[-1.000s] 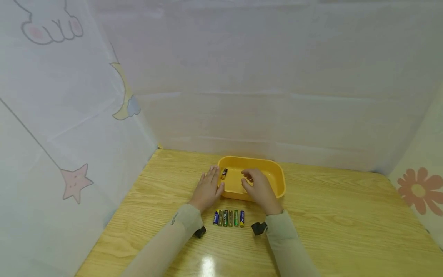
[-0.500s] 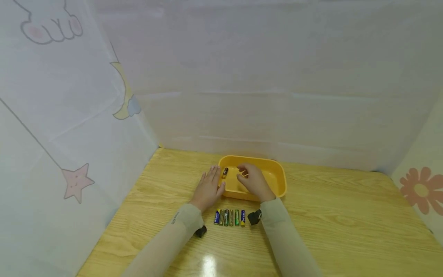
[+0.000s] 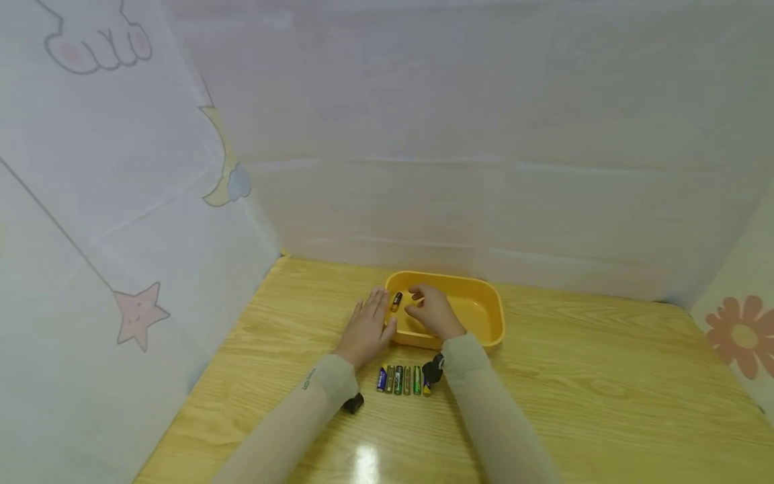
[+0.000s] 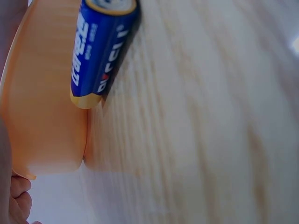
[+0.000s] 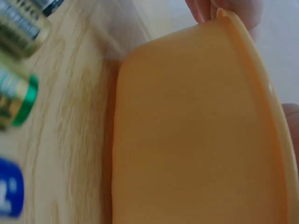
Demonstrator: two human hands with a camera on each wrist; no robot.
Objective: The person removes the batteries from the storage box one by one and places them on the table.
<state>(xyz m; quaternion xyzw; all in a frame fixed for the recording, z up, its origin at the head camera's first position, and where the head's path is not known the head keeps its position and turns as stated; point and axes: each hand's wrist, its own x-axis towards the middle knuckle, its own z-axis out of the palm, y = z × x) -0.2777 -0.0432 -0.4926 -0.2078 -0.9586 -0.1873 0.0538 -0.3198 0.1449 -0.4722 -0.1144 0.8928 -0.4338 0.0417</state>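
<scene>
My left hand (image 3: 365, 333) lies along the left rim of a shallow yellow plastic basin (image 3: 484, 309), its fingers straight and touching the rim. Over the basin's inside is my right hand (image 3: 437, 312), thumb and fingers bent with a gap between them and no object seen there. A black-and-gold battery (image 3: 396, 302) lies in the basin's left end, just left of the right fingertips. In front of the basin stretches a row of several batteries. A blue battery (image 4: 100, 51) fills the top of the left wrist view, and a green-ended one (image 5: 21, 100) shows in the right wrist view.
The basin stands on a wood-grain table (image 3: 592, 376), near its back edge. White sheeting (image 3: 423, 134) with printed cartoon figures walls the back and sides. A black wrist camera (image 3: 433, 368) partly covers the rightmost blue battery (image 3: 426, 388).
Inside the basin my right hand has moved left, closer to the black-and-gold battery. Its sleeve and wrist camera shifted left too, over the row's right end. The left hand stays at the rim.
</scene>
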